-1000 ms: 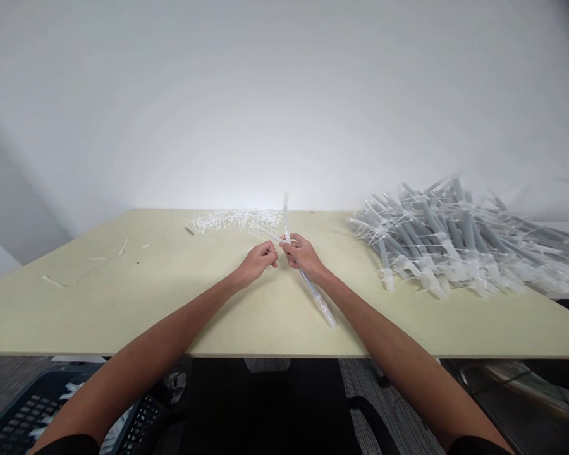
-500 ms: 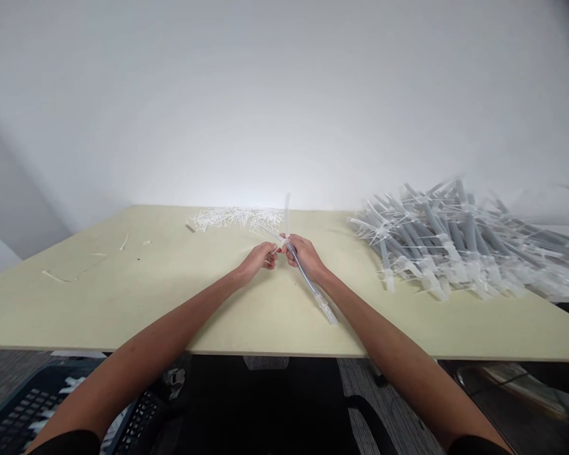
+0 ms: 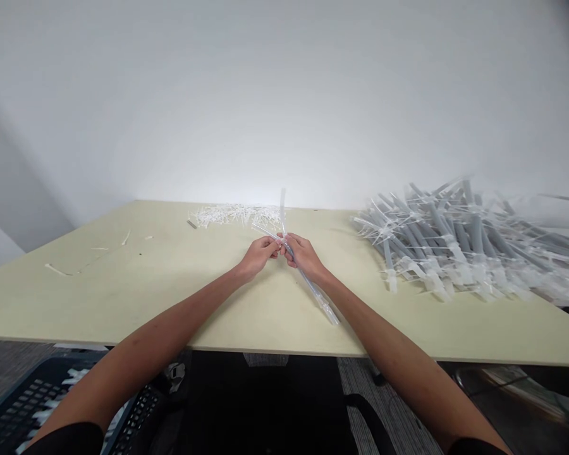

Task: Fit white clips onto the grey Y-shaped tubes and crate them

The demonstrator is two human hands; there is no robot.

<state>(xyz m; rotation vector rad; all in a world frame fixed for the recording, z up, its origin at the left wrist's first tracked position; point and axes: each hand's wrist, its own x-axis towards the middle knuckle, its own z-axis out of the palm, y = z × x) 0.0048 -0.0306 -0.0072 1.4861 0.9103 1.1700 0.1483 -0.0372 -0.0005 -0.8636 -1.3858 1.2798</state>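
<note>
A forked plastic tube (image 3: 308, 281) hangs in my hands over the pale tabletop (image 3: 208, 309), its junction caught right between my fingertips. Its long axis runs slantwise, from the fork down toward my right forearm and the near table edge, ending in a clear end sleeve (image 3: 328, 309). Above the fork, one clear branch (image 3: 283, 205) rises nearly upright and another (image 3: 264, 230) leans off to my left, over the left fingers.

My right hand (image 3: 305, 256) has the firmer hold and lies nearer the stem, its fingers wrapped close below the junction. My left hand (image 3: 256, 258) comes in from the other side, thumb and fingertips pinched narrow at the fork; the spot is too small to tell whether a thin tie is caught there too.

Beyond my hands, a heap of white ties (image 3: 237, 215) spreads near the wall, a short grey piece (image 3: 192, 224) at its left end. Loose strips (image 3: 57, 270) lie well off to my left. On my right sits a pile of grey tubes (image 3: 448, 234) with translucent ends; below the table, at left, a dark basket (image 3: 28, 390) holds white parts.
</note>
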